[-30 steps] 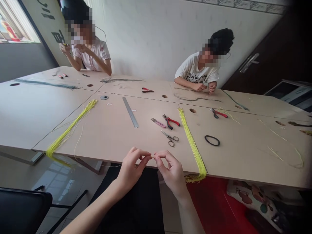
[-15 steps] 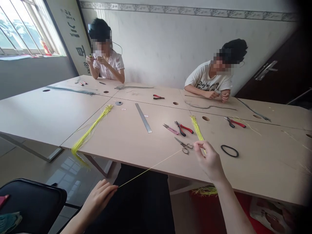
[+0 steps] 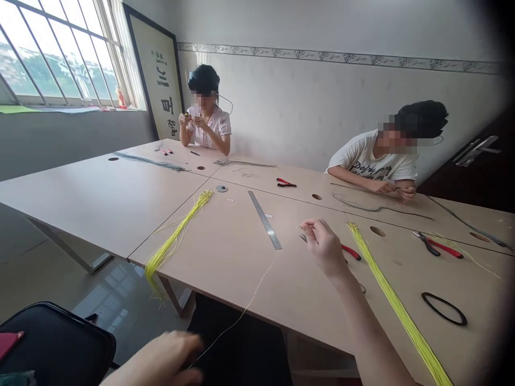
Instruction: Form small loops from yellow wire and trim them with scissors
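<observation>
My right hand (image 3: 322,244) is closed in a pinch above the table, with a short end of yellow cord at its fingertips. A thin, slack strand of yellow cord (image 3: 243,311) curves from the table area down to my left hand (image 3: 167,356). That hand is low in the view and smeared by motion. Its thumb and fingers look apart around the strand, but their grip on it is unclear. Behind my right hand and forearm, red-handled pliers (image 3: 351,252) and scissors are mostly hidden. To the right lies a long bundle of yellow cords (image 3: 386,287).
On the table (image 3: 225,252) lie a steel ruler (image 3: 264,220), another yellow cord bundle (image 3: 179,233), more pliers (image 3: 438,245) and a black ring (image 3: 443,309). Two people sit across, one (image 3: 207,126) at left, one (image 3: 370,161) at right. A black chair (image 3: 56,343) stands lower left.
The cord was taut between both hands and now hangs slack. My left hand has moved down. My right hand now covers the scissors. The view has shifted, showing more of the right-hand bundle.
</observation>
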Motion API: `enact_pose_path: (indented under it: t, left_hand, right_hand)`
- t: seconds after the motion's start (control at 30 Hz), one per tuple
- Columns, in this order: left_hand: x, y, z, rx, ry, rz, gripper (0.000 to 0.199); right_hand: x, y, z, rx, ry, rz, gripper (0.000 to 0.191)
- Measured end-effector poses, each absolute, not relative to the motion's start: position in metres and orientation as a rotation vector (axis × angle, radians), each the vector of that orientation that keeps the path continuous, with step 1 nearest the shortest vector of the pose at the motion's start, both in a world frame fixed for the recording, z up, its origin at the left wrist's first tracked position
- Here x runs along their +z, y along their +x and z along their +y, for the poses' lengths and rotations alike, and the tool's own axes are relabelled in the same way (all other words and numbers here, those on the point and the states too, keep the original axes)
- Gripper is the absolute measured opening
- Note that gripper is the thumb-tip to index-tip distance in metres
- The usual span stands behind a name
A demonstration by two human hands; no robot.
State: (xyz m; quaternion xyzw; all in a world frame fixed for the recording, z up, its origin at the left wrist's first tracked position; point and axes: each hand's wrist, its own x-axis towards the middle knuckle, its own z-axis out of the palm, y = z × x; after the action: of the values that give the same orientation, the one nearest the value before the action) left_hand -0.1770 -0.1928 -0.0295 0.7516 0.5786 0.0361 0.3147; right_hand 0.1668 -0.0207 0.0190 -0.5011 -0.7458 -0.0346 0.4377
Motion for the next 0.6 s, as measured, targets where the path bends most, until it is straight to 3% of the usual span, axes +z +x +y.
enact_pose_path:
  t: [0.07, 0.13, 0.27, 0.4, 0.6]
  left_hand:
    - [0.016, -0.14, -0.158, 0.506, 1.795, 1.169, 0.014]
    - [0.046, -0.098, -0.115, 0.735, 1.752, 1.116, 0.013]
    - [0.049, -0.024, -0.027, 1.043, 1.582, 1.081, 0.017]
    - [0.014, 0.013, 0.024, 0.958, 1.362, 0.906, 0.023]
    - [-0.02, 0.018, 0.02, 0.731, 1.059, 0.744, 0.021]
  right_hand:
    - [0.018, 0.159, -0.017, -0.049, -1.192, -1.925, 0.02]
    - [0.016, 0.156, -0.013, -0.025, -1.145, -1.98, 0.019]
    - [0.013, 0.169, -0.005, -0.015, -1.102, -2.04, 0.018]
    - [0.009, 0.188, -0.004, -0.009, -1.108, -2.054, 0.016]
    - [-0.003, 0.198, -0.013, 0.01, -1.116, -2.01, 0.018]
